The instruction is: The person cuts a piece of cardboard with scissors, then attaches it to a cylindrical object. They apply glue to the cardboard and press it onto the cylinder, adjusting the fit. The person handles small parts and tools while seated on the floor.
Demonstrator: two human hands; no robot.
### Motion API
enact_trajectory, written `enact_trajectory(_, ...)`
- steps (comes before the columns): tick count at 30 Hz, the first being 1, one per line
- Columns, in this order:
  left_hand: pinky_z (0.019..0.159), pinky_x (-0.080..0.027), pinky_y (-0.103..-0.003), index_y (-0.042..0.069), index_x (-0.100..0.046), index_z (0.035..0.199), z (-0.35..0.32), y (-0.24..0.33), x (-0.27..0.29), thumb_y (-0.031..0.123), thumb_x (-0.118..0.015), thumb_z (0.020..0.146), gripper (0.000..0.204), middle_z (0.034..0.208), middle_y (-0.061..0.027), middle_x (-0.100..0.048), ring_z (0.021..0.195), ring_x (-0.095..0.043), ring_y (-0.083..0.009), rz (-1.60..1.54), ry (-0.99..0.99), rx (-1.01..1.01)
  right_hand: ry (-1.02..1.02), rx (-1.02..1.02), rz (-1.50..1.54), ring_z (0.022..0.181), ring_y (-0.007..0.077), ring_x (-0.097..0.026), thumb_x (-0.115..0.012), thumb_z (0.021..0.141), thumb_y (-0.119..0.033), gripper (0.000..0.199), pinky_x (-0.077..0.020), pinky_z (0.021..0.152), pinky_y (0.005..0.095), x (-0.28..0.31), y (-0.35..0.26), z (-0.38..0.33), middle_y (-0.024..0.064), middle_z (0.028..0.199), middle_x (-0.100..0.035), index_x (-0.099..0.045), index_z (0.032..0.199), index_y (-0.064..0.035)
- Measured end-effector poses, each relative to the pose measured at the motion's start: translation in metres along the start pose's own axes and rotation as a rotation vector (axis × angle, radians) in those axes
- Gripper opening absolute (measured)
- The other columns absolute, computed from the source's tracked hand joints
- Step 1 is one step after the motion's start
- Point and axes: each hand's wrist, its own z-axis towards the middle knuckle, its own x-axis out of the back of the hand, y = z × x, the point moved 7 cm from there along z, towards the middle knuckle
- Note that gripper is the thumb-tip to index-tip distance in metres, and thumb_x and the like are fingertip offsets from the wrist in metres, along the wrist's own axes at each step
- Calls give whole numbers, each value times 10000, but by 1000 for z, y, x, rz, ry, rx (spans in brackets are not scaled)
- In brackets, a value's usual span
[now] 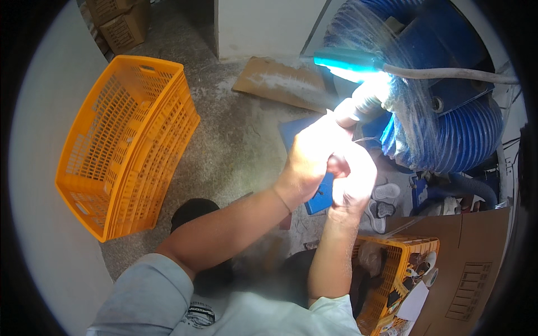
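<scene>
Both my hands are raised close together under a teal work lamp (346,59), whose glare washes out much detail. My left hand (311,152) is closed, with its fingertips near a pale cylindrical machine part (348,112). Just to its right, my right hand (355,175) is closed too, its fingers curled against the left hand. Whatever they grip is lost in the brightness. Fine pale threads stretch from the hands toward the machine. Beside the lamp, dusty fibres hang over a thick blue ribbed hose (468,134).
Stacked yellow plastic crates (126,162) stand on the floor at left. Another yellow crate (392,280) sits by my right arm, next to a large cardboard sheet (465,263). Flat cardboard (283,84) lies ahead, and shoes (385,192) rest beyond my right wrist.
</scene>
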Motion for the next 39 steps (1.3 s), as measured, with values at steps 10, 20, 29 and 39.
enact_trajectory(10,594,-543,-232,-42,-652,1080,2,5,-2,27,-546,954,178,888,-84,-665,688,-661,-104,-73,14,-52,-92,24,46,770,209,-689,-653,933,-103,210,-579,653,300,-4,3,6,128,914,-698,-688,1025,83)
enact_trajectory(20,609,-551,-241,-25,-639,1048,3,11,-2,-8,-524,939,159,928,-93,-682,758,-661,-120,-64,34,-90,-49,78,35,648,196,-616,-636,919,-66,168,-501,584,278,-13,0,2,122,825,-652,-672,948,96)
enact_trajectory(29,577,-552,-247,-30,-623,1052,2,8,-1,-3,-525,935,155,865,-84,-658,677,-656,-114,-94,27,-72,68,62,-51,677,206,-634,-641,912,-99,195,-514,602,298,-4,1,0,134,841,-672,-689,954,86)
enact_trajectory(39,553,-545,-260,-4,-630,1129,1,7,0,56,-498,973,213,828,-57,-649,654,-653,-104,37,44,-118,58,82,-115,805,207,-661,-641,927,-93,234,-528,702,287,7,3,7,147,956,-695,-670,1055,101)
